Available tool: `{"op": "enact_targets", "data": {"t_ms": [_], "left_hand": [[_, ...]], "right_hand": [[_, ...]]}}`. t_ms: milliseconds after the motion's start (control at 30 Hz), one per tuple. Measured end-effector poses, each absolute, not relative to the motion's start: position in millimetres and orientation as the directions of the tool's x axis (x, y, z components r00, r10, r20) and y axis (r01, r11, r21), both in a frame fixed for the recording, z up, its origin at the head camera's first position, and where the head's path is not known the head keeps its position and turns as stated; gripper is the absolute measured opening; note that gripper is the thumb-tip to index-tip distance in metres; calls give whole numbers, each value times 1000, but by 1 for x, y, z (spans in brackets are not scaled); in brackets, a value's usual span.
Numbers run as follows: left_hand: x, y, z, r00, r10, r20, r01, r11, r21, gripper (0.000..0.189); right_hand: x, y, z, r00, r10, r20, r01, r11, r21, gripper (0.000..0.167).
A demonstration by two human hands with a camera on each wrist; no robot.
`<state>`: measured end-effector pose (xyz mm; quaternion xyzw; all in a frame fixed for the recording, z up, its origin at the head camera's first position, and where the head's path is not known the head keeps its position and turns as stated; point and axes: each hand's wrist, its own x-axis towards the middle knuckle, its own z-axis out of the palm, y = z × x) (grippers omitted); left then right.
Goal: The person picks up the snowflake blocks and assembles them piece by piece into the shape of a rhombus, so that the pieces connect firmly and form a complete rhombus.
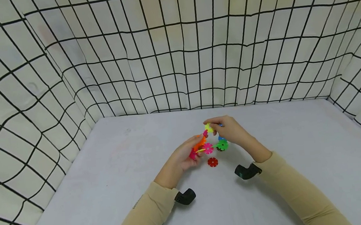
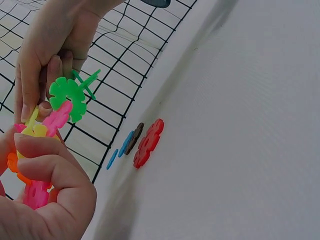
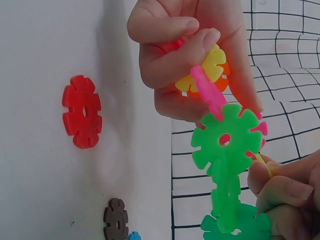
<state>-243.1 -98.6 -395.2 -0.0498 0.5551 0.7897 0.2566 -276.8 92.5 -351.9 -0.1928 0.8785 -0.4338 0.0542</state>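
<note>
My left hand [image 1: 182, 158] holds a cluster of linked plastic snowflake discs above the table. In it show an orange disc [image 1: 200, 142], a pink disc [image 1: 208, 148] and, in the right wrist view, a yellow disc [image 3: 218, 62] under the fingers. A green disc [image 3: 215, 135] is slotted to the pink one, with more green pieces hanging from it. Up at the cluster's far end, my right hand [image 1: 231, 130] pinches another yellow disc [image 1: 209, 128] between thumb and fingers. That disc meets a pink piece [image 1: 205, 133] of the cluster.
On the white table [image 1: 124, 168] below the hands lie a red disc [image 1: 213, 162], a brown disc [image 3: 116, 220] and blue discs [image 2: 125, 144]. Black wrist cameras stick out from both sleeves, one the left camera [image 1: 185, 197]. Black netting [image 1: 182, 50] rises behind and beside the table.
</note>
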Motion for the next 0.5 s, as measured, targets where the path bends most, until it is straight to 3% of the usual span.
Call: {"op": "enact_targets", "data": {"t_ms": [200, 500], "left_hand": [[-244, -98, -393, -860, 344, -377, -478, -285, 831, 13], [-242, -99, -392, -857, 357, -371, -476, -272, 836, 15]], "right_hand": [[-277, 92, -351, -916, -392, 79, -291, 516, -805, 29], [-277, 91, -354, -919, -392, 53, -260, 498, -827, 29]]}}
